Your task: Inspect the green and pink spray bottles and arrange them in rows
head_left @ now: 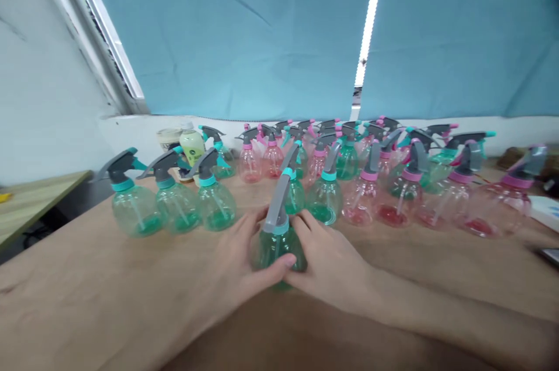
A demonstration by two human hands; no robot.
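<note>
A green see-through spray bottle (pixel 279 248) with a grey trigger head and turquoise collar stands upright at the near middle of the table. Around its left side wraps my left hand (pixel 244 263), the thumb lying across the front. My right hand (pixel 329 254) grips the bottle's right side, fingers curled behind it. Just beyond are a green spray bottle (pixel 325 199) and another one partly hidden by the held bottle. To the left, three green spray bottles, the nearest to my hand being a green-bottomed bottle (pixel 217 208), stand in a row.
Several pink spray bottles (pixel 398 202) line the right side, with more pink and green ones crowded behind. A pale green bottle (pixel 191 145) and a jar (pixel 169 139) stand at the back left. The wooden table (pixel 100 289) meets a wall with a blue curtain (pixel 262 39).
</note>
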